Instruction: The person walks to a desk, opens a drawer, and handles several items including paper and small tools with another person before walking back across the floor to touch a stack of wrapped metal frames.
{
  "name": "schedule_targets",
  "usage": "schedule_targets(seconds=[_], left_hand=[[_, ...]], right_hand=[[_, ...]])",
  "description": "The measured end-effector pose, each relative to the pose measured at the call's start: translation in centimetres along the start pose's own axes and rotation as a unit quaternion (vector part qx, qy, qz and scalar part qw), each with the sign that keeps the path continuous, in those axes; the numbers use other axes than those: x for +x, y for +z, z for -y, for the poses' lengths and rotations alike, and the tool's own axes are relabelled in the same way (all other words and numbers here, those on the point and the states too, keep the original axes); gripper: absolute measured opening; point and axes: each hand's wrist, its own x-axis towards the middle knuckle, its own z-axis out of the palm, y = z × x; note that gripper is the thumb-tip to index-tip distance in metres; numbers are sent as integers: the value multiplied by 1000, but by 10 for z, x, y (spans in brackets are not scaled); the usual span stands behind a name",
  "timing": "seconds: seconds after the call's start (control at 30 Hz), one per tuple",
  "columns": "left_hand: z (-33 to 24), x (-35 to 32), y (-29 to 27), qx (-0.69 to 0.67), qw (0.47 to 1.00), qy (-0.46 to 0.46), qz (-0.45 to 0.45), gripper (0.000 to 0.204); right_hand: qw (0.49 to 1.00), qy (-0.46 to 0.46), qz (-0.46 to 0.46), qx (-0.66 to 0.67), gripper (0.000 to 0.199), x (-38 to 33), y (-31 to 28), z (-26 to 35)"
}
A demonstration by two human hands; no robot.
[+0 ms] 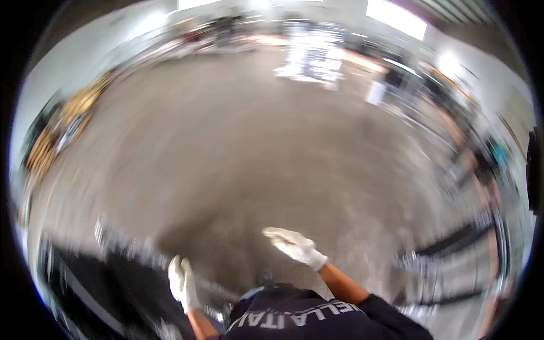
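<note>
White gloves cover both my hands. My left hand (182,283) points up and forward beside a dark, blurred piece of equipment (107,283) at the lower left; its fingers are stretched and nothing shows in them. In front of my body, over the grey floor (243,136), hangs my right hand (294,247). Its fingers reach out to the left, extended and holding nothing. Motion blurs much of the view, so I cannot tell whether the left hand touches the dark equipment.
A bright, shiny stack (313,52) stands at the far middle, with a person (381,88) to its right. Yellowish material (79,107) lies along the left wall. Dark bars on metal frames (453,243) stand at the right. Blurred equipment lines the far wall.
</note>
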Motion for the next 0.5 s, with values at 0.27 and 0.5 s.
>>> schedule_targets(seconds=[0.27, 0.5], left_hand=[[-213, 80, 140, 443, 809, 374, -94, 61], [-377, 23, 295, 755, -336, 173, -537, 69]], right_hand=[[906, -1, -374, 199, 58, 34, -123, -37], [813, 73, -509, 275, 55, 104, -146, -110]])
